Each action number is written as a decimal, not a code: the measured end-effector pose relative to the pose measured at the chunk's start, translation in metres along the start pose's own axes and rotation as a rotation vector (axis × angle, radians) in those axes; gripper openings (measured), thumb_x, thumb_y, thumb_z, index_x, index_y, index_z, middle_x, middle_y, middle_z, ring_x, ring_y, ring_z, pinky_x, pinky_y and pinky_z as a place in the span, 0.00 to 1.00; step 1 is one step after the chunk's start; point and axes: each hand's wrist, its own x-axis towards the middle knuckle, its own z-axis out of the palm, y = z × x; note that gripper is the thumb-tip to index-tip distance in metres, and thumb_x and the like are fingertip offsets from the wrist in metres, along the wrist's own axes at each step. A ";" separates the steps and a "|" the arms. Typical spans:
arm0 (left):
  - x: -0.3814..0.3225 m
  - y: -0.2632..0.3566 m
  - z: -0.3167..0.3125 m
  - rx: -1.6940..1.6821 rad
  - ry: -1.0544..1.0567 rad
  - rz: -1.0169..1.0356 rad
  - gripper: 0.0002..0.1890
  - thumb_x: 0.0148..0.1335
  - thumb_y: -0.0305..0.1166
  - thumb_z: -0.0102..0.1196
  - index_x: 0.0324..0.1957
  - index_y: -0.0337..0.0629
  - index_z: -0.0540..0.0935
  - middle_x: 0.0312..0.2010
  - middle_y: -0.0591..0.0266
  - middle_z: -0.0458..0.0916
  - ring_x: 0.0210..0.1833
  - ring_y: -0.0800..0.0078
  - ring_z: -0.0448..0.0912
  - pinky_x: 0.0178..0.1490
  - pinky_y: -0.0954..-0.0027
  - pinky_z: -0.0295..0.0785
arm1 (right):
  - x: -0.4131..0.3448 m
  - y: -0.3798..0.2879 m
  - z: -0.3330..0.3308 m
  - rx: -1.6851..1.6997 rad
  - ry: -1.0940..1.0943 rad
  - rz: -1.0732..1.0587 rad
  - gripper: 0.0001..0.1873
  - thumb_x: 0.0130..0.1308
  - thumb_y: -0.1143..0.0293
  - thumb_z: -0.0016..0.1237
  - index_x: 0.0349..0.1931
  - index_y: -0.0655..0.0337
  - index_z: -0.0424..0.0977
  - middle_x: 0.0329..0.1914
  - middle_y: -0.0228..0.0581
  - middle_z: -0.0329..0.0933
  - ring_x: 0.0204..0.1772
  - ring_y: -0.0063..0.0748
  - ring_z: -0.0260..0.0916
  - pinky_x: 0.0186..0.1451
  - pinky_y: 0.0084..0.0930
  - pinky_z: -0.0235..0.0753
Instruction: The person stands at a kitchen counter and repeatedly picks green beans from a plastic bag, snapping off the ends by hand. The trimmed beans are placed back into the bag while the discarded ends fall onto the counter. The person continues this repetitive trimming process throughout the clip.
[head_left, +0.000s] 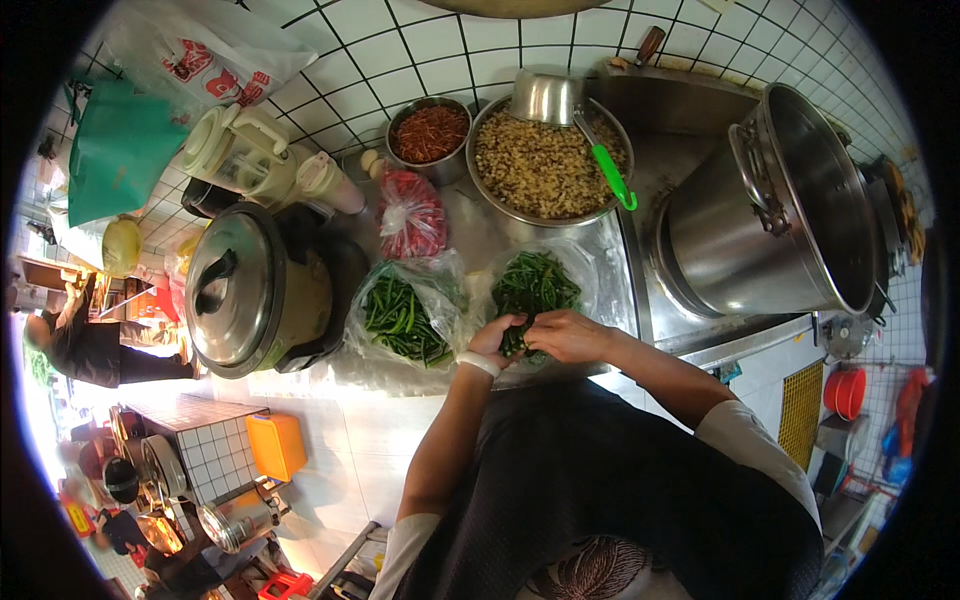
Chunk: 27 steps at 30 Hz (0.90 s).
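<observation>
My left hand (493, 341), with a pale bangle at the wrist, holds a small bunch of green vegetable pieces (515, 339). My right hand (564, 335) touches the same bunch, its fingers bent over it. Under and beyond my hands, more cut green vegetables (538, 279) lie in an open clear plastic bag (592, 274). To the left, a second clear bag (450, 277) holds longer green pieces (405, 319), perhaps green chillies or beans. Behind it sits a tied plastic bag of red contents (412, 210).
A steel bowl of grainy food (544, 169) with a green-handled steel ladle (549, 97), and a smaller bowl of reddish shreds (431, 135), stand by the tiled wall. A large steel pot (735, 217) is right, a lidded cooker (255, 292) left. A person (82, 349) stands far left.
</observation>
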 end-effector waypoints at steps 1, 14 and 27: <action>-0.002 0.000 0.000 -0.019 0.011 0.040 0.09 0.51 0.31 0.56 0.36 0.47 0.76 0.28 0.65 0.77 0.31 0.72 0.75 0.32 0.67 0.71 | 0.002 0.002 -0.001 -0.027 -0.028 -0.016 0.09 0.52 0.69 0.50 0.34 0.59 0.71 0.31 0.40 0.72 0.38 0.42 0.71 0.38 0.32 0.72; -0.027 -0.006 0.014 -0.173 -0.008 0.202 0.10 0.52 0.31 0.54 0.38 0.47 0.73 0.27 0.66 0.74 0.33 0.70 0.75 0.45 0.57 0.71 | 0.009 0.083 -0.006 -0.465 0.020 0.531 0.07 0.48 0.74 0.52 0.28 0.62 0.70 0.31 0.44 0.71 0.35 0.45 0.72 0.35 0.36 0.73; -0.007 -0.007 0.033 -0.297 0.051 0.324 0.06 0.50 0.32 0.56 0.31 0.46 0.74 0.22 0.64 0.75 0.26 0.71 0.74 0.32 0.69 0.69 | -0.010 -0.014 0.032 0.384 0.323 0.486 0.05 0.51 0.76 0.51 0.29 0.64 0.73 0.24 0.41 0.74 0.26 0.36 0.73 0.29 0.26 0.72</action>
